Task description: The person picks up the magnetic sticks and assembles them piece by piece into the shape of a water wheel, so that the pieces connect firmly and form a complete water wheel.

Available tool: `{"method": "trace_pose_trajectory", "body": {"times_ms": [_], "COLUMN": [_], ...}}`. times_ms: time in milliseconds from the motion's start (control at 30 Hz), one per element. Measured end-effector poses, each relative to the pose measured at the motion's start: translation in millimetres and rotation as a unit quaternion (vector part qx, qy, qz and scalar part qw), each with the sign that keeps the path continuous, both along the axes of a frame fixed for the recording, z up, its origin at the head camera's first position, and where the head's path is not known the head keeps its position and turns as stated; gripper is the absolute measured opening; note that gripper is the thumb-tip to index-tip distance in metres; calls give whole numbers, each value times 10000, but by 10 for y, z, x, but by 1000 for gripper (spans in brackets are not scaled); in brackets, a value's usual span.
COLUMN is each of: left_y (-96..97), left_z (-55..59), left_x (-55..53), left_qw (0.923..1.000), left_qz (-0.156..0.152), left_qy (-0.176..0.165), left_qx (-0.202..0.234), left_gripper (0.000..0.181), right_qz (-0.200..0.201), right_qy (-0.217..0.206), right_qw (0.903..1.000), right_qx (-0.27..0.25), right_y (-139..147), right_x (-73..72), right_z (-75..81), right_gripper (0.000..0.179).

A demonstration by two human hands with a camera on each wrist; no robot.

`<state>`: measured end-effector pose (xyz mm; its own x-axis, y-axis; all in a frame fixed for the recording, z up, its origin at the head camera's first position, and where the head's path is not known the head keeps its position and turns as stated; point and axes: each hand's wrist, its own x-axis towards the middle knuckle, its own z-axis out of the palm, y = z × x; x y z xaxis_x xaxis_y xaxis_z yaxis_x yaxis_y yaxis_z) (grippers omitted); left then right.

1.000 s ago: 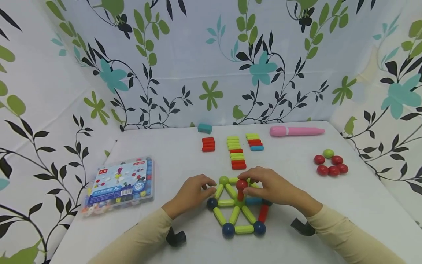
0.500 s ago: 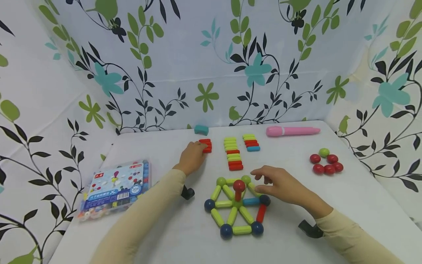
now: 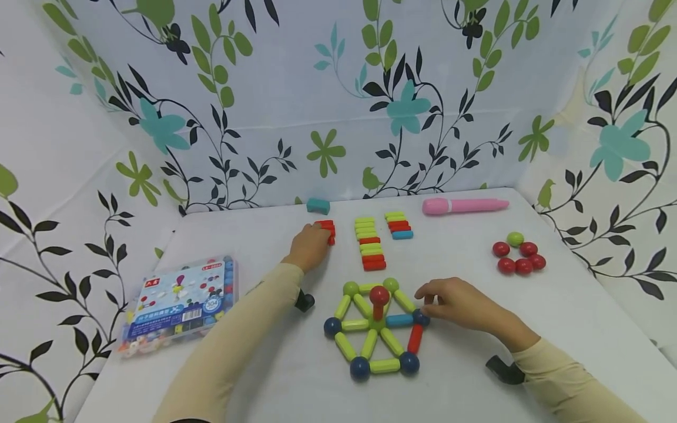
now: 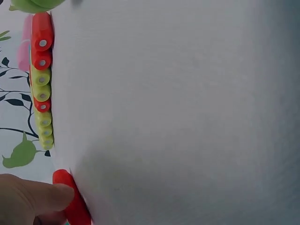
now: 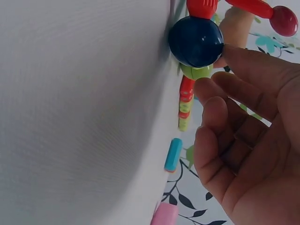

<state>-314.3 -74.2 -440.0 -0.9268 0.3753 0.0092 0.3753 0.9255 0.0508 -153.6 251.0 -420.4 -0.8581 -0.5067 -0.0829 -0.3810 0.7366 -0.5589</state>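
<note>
My left hand (image 3: 309, 247) is at a small group of red magnetic rods (image 3: 330, 231) toward the back. In the left wrist view its thumb and a finger pinch a red rod (image 4: 77, 206), which leans slightly. A wheel-like frame of rods and balls lies in the middle, with green balls (image 3: 351, 288) at the back and dark blue balls (image 3: 360, 368) elsewhere. From its green hub rises a red rod topped by a red ball (image 3: 379, 294). Beside the frame, my right hand (image 3: 460, 302) hovers with loosely bent fingers, its fingertips close to a dark blue ball (image 5: 197, 42); whether they touch is unclear.
Behind the frame are two rows of short rods (image 3: 368, 242), green, red and blue. A plastic case (image 3: 182, 302) lies left. Farther back are a teal block (image 3: 318, 205) and a pink pen-shaped thing (image 3: 465, 205). Several red balls (image 3: 506, 266) and a green ball (image 3: 515, 239) lie right.
My left hand has left the frame's left side, reached forward to the red rods and taken one. The right hand has let go near the red ball and drawn back to the right.
</note>
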Motion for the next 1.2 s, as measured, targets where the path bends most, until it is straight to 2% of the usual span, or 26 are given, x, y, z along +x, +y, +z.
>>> {"method": "trace_pose_trajectory", "body": {"times_ms": [133, 333, 400, 467, 500, 567, 667, 733, 800, 867, 1000, 1200], "left_y": [9, -18, -37, -56, -65, -86, -112, -123, -123, -117, -116, -156], "left_z": [-29, -22, 0, 39, 69, 120, 170, 164, 140, 108, 62, 44], "left_x": [-1, 21, 49, 110, 162, 290, 518, 651, 742, 794, 828, 831], "left_qw": [10000, 9998, 9991, 9955, 9910, 9756, 9422, 9267, 9190, 9165, 9194, 9264], "left_qz": [29, 88, 103, 51, 17, -155, -547, -838, -1072, -1212, -1271, -1201], "left_qy": [9, -72, -189, -382, -533, -891, -1460, -1665, -1726, -1694, -1608, -1520], "left_qx": [-44, 170, 376, 864, 1226, 1999, 2966, 3263, 3378, 3414, 3357, 3230], "left_gripper": [10, 12, 17, 20, 22, 22, 16, 14, 14, 14, 14, 15], "right_qz": [72, 117, 117, 98, 90, 104, 146, 177, 178, 198, 279, 323], "right_qy": [-85, -168, -168, -174, -173, -200, -269, -299, -284, -259, -268, -259], "right_qw": [9999, 9998, 9998, 9998, 9998, 9997, 9995, 9994, 9994, 9995, 9992, 9991], "right_qx": [-32, -13, 5, 23, 24, 21, 36, 31, 16, -26, -93, -130], "right_y": [-15, -34, -39, -44, -47, -48, -32, -13, 2, 9, 1, -26], "right_x": [4, -20, -33, -42, -45, -45, -34, -22, -8, -5, -8, -4], "right_z": [-5, 16, 13, 5, 1, -14, -20, -17, -7, 1, 2, -28], "right_gripper": [28, 30, 30, 31, 31, 31, 32, 33, 33, 33, 33, 33]}}
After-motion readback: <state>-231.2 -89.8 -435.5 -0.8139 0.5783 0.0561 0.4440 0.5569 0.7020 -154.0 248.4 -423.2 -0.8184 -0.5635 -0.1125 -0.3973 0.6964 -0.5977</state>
